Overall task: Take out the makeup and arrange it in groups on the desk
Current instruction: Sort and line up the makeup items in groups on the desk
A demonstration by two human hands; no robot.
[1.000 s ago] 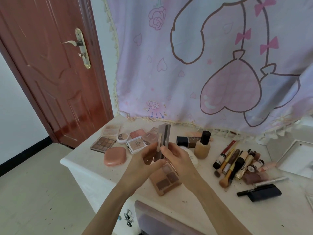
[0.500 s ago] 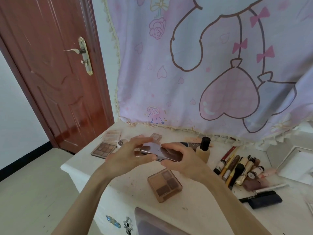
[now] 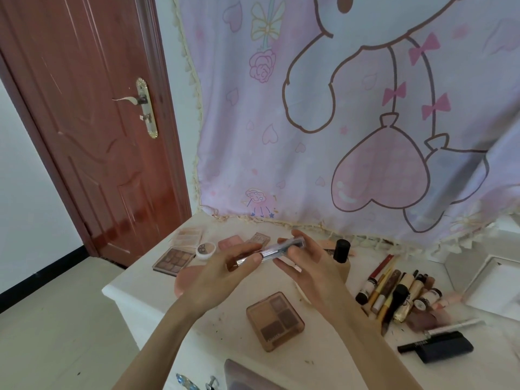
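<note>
Both hands hold a slim clear-cased palette (image 3: 277, 249) edge-on above the white desk (image 3: 132, 294). My left hand (image 3: 222, 274) pinches its left end and my right hand (image 3: 306, 266) pinches its right end. Below them a brown four-pan eyeshadow palette (image 3: 274, 319) lies flat. At the back left sit a multi-pan brown palette (image 3: 173, 260), a pale palette (image 3: 187, 237), a small round white pot (image 3: 206, 249) and a pink compact (image 3: 183, 282), partly hidden by my left hand. A bottle with a black cap (image 3: 342, 251) stands behind my right hand.
Several tubes and brushes (image 3: 394, 291) lie grouped on the right, with a dark flat case (image 3: 444, 347) in front of them. A white tray (image 3: 495, 288) sits at the far right. A pink cartoon cloth (image 3: 337, 122) hangs behind; a red door (image 3: 98, 136) stands at left.
The held palette went from upright and open a second ago to lying nearly level and closed between both hands. The camera view tilted up slightly.
</note>
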